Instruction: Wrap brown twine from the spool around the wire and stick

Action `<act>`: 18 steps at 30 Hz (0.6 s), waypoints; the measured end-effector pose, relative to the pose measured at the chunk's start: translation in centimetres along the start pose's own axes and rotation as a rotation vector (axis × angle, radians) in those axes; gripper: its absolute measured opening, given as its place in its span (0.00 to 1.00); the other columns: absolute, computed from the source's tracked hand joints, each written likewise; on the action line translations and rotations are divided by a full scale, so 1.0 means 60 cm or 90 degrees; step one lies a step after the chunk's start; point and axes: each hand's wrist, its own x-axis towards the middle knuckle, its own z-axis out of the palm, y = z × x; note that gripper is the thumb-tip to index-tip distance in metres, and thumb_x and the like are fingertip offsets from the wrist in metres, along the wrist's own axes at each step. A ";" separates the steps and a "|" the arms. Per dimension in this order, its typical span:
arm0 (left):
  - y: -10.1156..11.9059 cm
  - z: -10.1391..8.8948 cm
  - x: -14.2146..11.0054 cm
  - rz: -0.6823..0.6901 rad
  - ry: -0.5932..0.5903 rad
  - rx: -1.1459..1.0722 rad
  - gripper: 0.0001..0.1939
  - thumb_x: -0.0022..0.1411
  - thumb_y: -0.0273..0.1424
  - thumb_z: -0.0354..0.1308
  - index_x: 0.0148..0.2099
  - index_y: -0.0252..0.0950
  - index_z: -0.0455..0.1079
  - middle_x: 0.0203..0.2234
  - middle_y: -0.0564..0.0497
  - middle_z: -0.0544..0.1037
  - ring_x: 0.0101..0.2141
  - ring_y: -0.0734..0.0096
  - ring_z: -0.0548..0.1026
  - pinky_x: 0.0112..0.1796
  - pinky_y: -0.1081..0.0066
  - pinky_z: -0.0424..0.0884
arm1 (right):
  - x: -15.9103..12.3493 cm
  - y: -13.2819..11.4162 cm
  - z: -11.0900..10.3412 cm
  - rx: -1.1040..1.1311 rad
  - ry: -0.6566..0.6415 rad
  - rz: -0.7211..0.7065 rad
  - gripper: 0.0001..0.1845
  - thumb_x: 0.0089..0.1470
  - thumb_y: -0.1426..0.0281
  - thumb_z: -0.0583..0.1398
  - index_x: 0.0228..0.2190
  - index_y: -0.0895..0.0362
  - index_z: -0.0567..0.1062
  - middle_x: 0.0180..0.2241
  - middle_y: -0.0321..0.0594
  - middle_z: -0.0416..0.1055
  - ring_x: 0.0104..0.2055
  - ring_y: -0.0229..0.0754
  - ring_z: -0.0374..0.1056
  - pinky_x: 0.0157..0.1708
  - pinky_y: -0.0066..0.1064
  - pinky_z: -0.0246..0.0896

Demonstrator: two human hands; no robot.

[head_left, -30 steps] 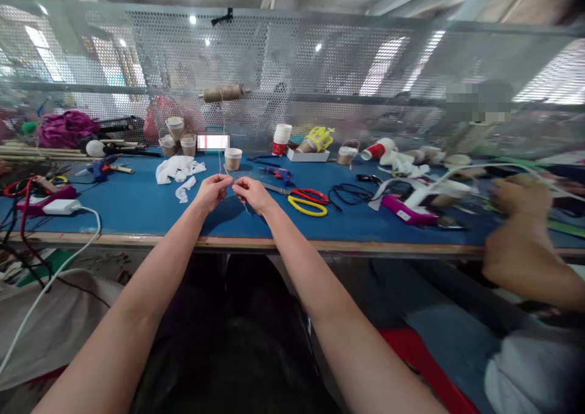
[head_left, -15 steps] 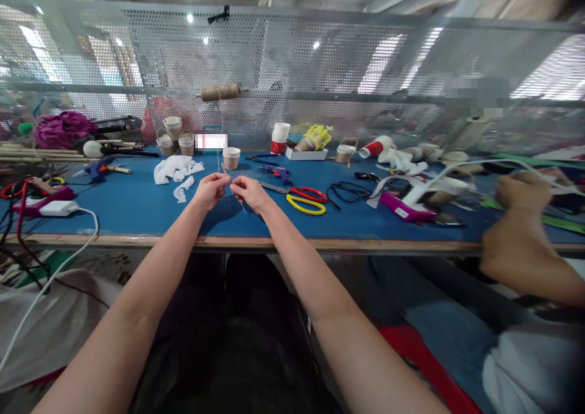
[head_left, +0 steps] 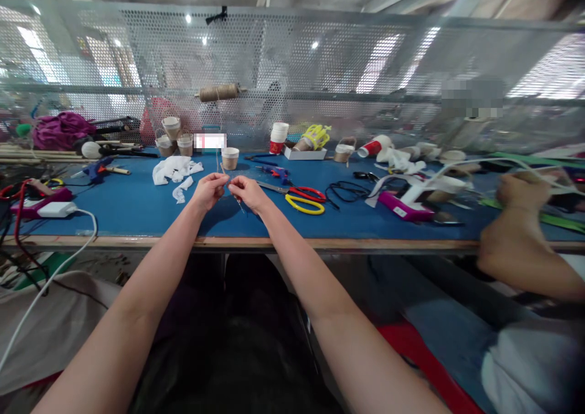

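Left hand (head_left: pixel 211 192) and right hand (head_left: pixel 248 193) hide most of the strand (head_left: pixel 222 168) they pinch, probably twine; too thin to trace. Co-worker's hand (head_left: pixel 523 189) blurred, forearm (head_left: pixel 525 258) cropped by right edge. White cable (head_left: pixel 51 278) runs out of frame left.

Perforated metal screen (head_left: pixel 320 66) behind blue table (head_left: pixel 128 213). Far left: purple cloth bundle (head_left: pixel 61 130), magenta power strip (head_left: pixel 30 211) with white plug (head_left: pixel 57 209). Back: upright red-and-white cup stack (head_left: pixel 278 138), white tray (head_left: pixel 304 154) beside it. Right: second magenta strip (head_left: pixel 404 208), black cable (head_left: pixel 361 189) nearby.
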 end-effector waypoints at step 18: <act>0.003 -0.003 -0.008 0.006 0.003 0.065 0.08 0.43 0.27 0.62 0.23 0.31 0.64 0.06 0.62 0.57 0.09 0.88 0.51 0.13 0.80 0.44 | -0.001 0.001 0.000 0.032 0.046 0.064 0.09 0.44 0.67 0.58 0.23 0.58 0.64 0.16 0.29 0.61 0.15 0.28 0.53 0.14 0.22 0.48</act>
